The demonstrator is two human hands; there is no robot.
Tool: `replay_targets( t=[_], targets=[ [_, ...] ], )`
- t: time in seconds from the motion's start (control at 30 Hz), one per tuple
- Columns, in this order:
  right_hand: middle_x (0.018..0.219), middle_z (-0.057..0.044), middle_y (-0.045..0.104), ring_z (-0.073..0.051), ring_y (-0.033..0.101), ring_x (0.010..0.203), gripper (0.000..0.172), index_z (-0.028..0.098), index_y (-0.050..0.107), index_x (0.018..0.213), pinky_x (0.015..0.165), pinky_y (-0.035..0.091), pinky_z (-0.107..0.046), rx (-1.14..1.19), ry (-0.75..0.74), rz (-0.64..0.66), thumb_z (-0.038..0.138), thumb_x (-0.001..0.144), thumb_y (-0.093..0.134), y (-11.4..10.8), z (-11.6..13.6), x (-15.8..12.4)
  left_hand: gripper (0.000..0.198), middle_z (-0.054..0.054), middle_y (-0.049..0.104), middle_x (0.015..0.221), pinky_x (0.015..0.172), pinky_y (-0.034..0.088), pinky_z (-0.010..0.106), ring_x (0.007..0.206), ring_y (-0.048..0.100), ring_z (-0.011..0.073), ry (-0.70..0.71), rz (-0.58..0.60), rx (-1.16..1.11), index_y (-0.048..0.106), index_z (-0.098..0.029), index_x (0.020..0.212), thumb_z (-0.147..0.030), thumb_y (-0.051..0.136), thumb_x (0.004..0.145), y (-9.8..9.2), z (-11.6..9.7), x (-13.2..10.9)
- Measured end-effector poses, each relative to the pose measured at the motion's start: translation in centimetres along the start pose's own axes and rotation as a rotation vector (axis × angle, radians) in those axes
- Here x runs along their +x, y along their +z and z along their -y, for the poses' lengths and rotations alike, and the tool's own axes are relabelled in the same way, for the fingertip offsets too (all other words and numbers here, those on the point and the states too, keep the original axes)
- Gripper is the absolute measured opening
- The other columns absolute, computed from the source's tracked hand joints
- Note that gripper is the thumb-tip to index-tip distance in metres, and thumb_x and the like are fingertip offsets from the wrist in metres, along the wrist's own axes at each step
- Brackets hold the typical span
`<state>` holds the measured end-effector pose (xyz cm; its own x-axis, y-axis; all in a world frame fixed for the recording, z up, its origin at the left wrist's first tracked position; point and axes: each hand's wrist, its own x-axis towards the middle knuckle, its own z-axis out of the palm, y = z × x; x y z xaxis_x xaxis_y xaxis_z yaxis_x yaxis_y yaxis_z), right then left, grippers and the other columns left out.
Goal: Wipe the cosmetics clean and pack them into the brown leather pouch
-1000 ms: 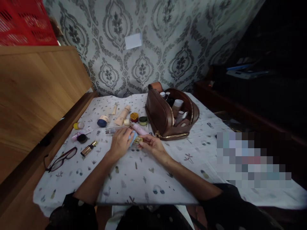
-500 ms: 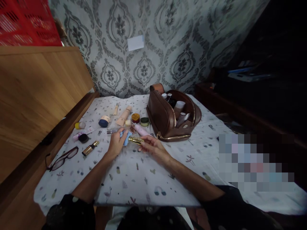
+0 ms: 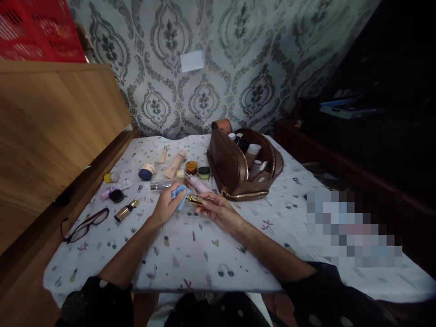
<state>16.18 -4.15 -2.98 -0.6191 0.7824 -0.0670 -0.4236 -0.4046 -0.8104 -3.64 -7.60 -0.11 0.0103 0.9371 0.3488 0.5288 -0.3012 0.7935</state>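
My left hand is closed around a light blue cloth, held above the front middle of the table. Close beside it, my right hand grips a small shiny gold cosmetic tube whose narrow end points toward the cloth. Whether cloth and tube touch is hard to make out. Just behind the hands lie a pink tube and a clear slim container. Farther back are a dark red jar with a gold lid, a green-lidded jar and a beige squeeze tube.
An open brown leather bag holding several bottles stands right of centre. On the left lie eyeglasses, a black-and-gold bottle, a blue-and-cream jar and a yellow-capped bottle. A wooden cabinet borders the table's left side.
The blue cloth has shifted and bunched higher at the tip of the gold tube, which is tilted slightly more. Both hands stay in nearly the same place. The view has drifted slightly.
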Motion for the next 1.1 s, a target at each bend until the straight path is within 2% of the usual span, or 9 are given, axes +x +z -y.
replay_targets(
  t=[0.2,0.37,0.53,0.6,0.67,0.77,0.9,1.0,1.1],
  targets=[
    [0.084,-0.006,0.075,-0.013,0.069,0.061,0.041,0.017,0.064,0.089,0.054,0.048,-0.023,-0.037,0.078,-0.015,0.049,0.070,0.082,0.3,-0.2,0.3,0.032,-0.005,0.044,0.060,0.059,0.037,0.023,0.059,0.043,0.0118,-0.008,-0.025,0.036,0.052,-0.020,0.074,-0.047,0.050,0.091,-0.2,-0.9,0.0],
    [0.089,-0.002,0.073,-0.013,0.068,0.067,0.038,0.019,0.064,0.087,0.054,0.047,-0.022,-0.198,-0.080,-0.018,0.038,0.064,0.087,0.0,-0.4,0.2,0.036,-0.005,0.038,0.059,0.056,0.034,0.024,0.058,0.038,0.0116,-0.069,-0.043,0.007,0.044,-0.021,0.068,-0.048,0.049,0.090,-0.1,-1.2,0.0],
    [0.095,-0.002,0.072,-0.014,0.067,0.081,0.043,0.021,0.064,0.097,0.073,0.051,-0.027,-0.375,-0.201,-0.023,0.034,0.063,0.087,-0.2,-0.6,0.2,0.036,-0.005,0.036,0.058,0.053,0.031,0.024,0.056,0.037,0.0108,-0.099,-0.062,-0.044,0.042,-0.021,0.066,-0.047,0.050,0.090,0.2,-0.6,0.2],
    [0.093,0.000,0.070,-0.014,0.066,0.081,0.047,0.021,0.063,0.096,0.074,0.052,-0.027,-0.375,-0.211,-0.037,0.034,0.059,0.089,-0.1,-0.6,0.2,0.037,-0.005,0.037,0.058,0.053,0.032,0.023,0.056,0.037,0.0107,-0.103,-0.063,-0.052,0.042,-0.021,0.066,-0.047,0.050,0.090,0.3,-0.4,0.2],
    [0.087,0.002,0.069,-0.011,0.064,0.072,0.046,0.021,0.060,0.091,0.066,0.050,-0.024,-0.371,-0.190,-0.043,0.037,0.059,0.089,0.0,-0.5,0.1,0.036,-0.005,0.038,0.058,0.053,0.032,0.023,0.057,0.038,0.0110,-0.109,-0.063,-0.049,0.044,-0.020,0.067,-0.048,0.050,0.090,0.3,-0.4,0.2],
    [0.075,0.003,0.067,-0.010,0.061,0.057,0.042,0.019,0.059,0.087,0.053,0.045,-0.022,-0.382,-0.122,-0.013,0.049,0.068,0.082,0.2,-0.4,-0.1,0.034,-0.004,0.042,0.060,0.055,0.035,0.023,0.060,0.040,0.0119,-0.100,-0.064,-0.052,0.050,-0.020,0.071,-0.048,0.050,0.091,0.2,-0.4,0.2],
    [0.065,0.001,0.066,-0.011,0.059,0.046,0.051,0.017,0.060,0.083,0.044,0.040,-0.022,-0.319,0.044,0.026,0.066,0.072,0.070,0.2,-0.4,0.0,0.036,-0.003,0.045,0.062,0.058,0.037,0.024,0.062,0.041,0.0125,-0.065,-0.053,-0.062,0.052,-0.019,0.072,-0.050,0.050,0.091,0.1,-0.6,0.2],
    [0.059,0.002,0.064,-0.010,0.056,0.041,0.055,0.016,0.059,0.081,0.039,0.034,-0.022,-0.252,0.146,0.036,0.068,0.068,0.073,0.1,-0.4,0.0,0.039,-0.004,0.043,0.060,0.056,0.036,0.023,0.060,0.039,0.0119,-0.059,-0.045,-0.070,0.051,-0.019,0.070,-0.053,0.051,0.090,-0.1,-0.8,0.1],
    [0.057,0.002,0.062,-0.010,0.055,0.041,0.054,0.016,0.059,0.083,0.039,0.033,-0.021,-0.237,0.168,0.051,0.067,0.070,0.072,0.2,-0.2,-0.1,0.039,-0.003,0.045,0.061,0.057,0.037,0.022,0.060,0.041,0.0116,-0.057,-0.058,-0.101,0.055,-0.018,0.073,-0.054,0.051,0.090,-0.2,-1.0,0.1]
  ],
)
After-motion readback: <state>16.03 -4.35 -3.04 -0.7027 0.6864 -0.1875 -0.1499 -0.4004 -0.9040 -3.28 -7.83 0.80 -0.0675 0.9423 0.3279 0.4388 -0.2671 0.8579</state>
